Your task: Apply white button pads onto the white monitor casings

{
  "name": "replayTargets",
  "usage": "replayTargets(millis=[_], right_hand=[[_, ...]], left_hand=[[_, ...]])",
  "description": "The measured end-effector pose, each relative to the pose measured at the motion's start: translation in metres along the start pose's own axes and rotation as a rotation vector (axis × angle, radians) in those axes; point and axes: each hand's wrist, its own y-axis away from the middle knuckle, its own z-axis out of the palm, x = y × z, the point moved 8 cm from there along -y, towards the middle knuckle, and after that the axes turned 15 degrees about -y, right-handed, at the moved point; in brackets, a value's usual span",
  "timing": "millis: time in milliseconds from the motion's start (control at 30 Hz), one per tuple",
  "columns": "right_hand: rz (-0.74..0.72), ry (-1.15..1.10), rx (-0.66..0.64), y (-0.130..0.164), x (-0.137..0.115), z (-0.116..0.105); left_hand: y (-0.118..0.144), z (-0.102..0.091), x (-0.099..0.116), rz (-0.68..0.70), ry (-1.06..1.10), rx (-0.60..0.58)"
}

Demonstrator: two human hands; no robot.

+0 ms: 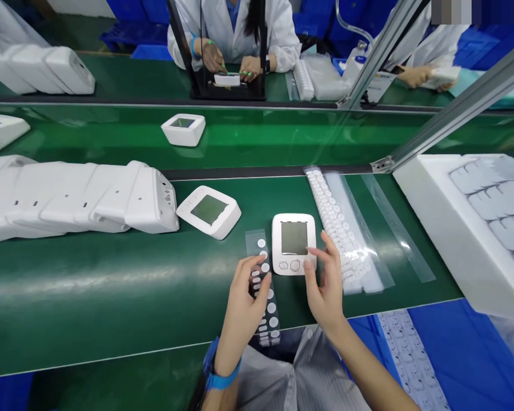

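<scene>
A white device with a grey screen and buttons, much like a blood pressure monitor, lies face up on the green bench in front of me. My right hand is at its lower right corner, thumb and fingers apart near the buttons. To the left of the device lies a clear strip of white stickers, hanging slightly over the bench edge. My left hand is over this strip, thumb and forefinger curved with a gap between them. A second white monitor rests at an angle farther left.
A row of white housings fills the left. More sticker sheets lie at right, beside a white foam box. Behind a low rail runs a green conveyor carrying another monitor. Across it, a co-worker's hands work at a black frame.
</scene>
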Motion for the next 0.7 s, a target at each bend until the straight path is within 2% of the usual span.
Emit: replayTargets(millis=[100,167,333,433,567,633,700], right_hand=[[-0.180,0.027,-0.131,0.005,-0.024,0.013],[-0.231,-0.014,-0.197,0.009,-0.033,0.022],[-0.282,-0.016,-0.266,0.015,-0.046,0.036],[-0.335,-0.001,-0.288,0.005,-0.058,0.035],[-0.408,0.047,-0.325,-0.044,-0.087,0.048],[-0.393,0.065,-0.371,-0.082,-0.096,0.071],[-0.244,0.125,-0.483,-0.119,-0.090,0.110]], left_hand=[[0.009,0.000,-0.012,-0.054,0.250,-0.029],[0.015,-0.001,-0.014,-0.077,0.341,-0.005],[0.021,0.001,-0.005,-0.080,0.405,-0.004],[0.023,-0.002,-0.009,-0.097,0.380,0.031],[0.025,-0.008,-0.027,-0.107,0.304,0.073],[0.029,-0.015,-0.037,-0.107,0.254,0.103],[0.034,-0.025,-0.045,-0.102,0.203,0.127]])
